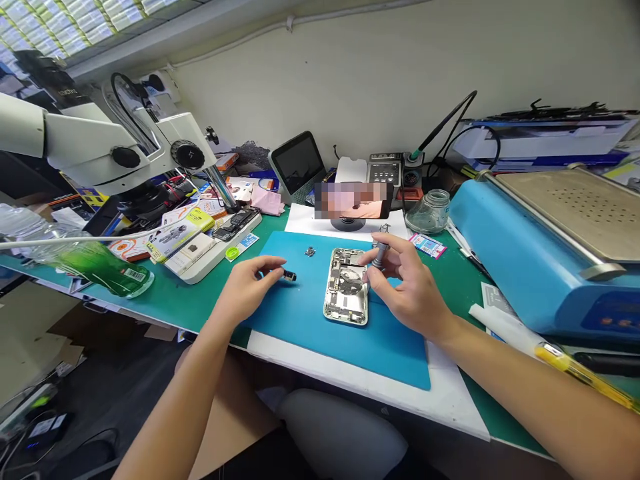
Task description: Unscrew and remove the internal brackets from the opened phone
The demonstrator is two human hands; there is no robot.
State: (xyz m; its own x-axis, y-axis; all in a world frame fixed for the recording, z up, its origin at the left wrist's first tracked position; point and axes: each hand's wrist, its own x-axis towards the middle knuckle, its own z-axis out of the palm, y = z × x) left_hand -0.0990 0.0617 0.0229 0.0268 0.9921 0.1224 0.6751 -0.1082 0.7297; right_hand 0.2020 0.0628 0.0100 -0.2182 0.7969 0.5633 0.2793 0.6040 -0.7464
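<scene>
Holding a small black part (289,275) in the fingers of my left hand (245,290), I am keeping it just off the blue mat (310,320), left of centre in the frame. My right hand (407,287) is sitting right of centre, its fingers pinched around a slim grey screwdriver (379,255) that is standing nearly upright with its tip pointing down at the opened phone (346,287). The phone is lying on the mat between my two hands, its long axis running from near me toward the wall, insides facing up. It is just to the right of the black part and touching or nearly touching my right fingers, so the right hand is the nearer one. Farther back on the mat a tiny dark piece (310,251) is lying apart from the phone. Beyond that, at the back of the counter (165,300), a glass jar (429,211) is standing right of centre, and a microscope (125,150) is reaching in from the upper left.
</scene>
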